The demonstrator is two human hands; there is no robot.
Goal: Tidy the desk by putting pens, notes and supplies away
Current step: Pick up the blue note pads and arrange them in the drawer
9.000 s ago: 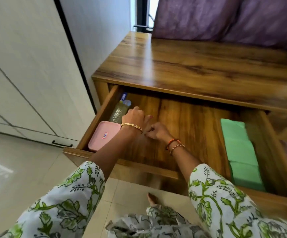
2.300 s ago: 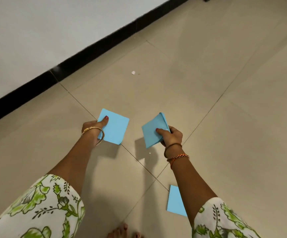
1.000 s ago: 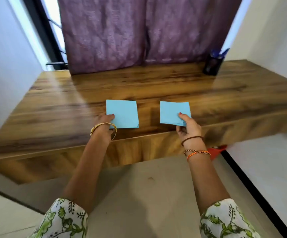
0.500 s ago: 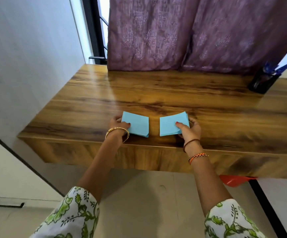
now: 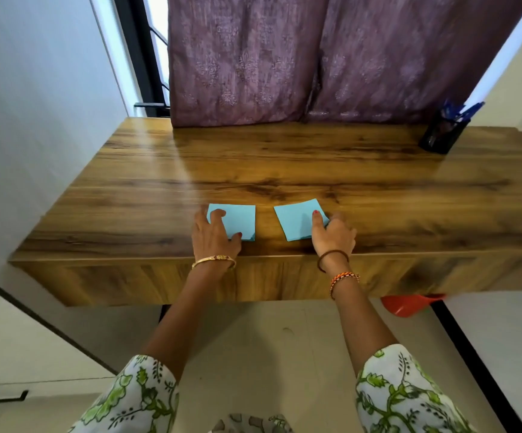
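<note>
Left hand (image 5: 214, 234) lay flat on one blue note (image 5: 238, 220); right hand (image 5: 331, 234) pinned the other note (image 5: 295, 221) with an extended finger. Near the desk (image 5: 284, 170) edge, either sheet could have slipped off.

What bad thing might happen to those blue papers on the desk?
Both blue papers, left and right, lie close to the desk's front edge, so a careless pull might slide them onto the floor. Each looks like a thin stack under one hand, so sheets may scatter.
</note>
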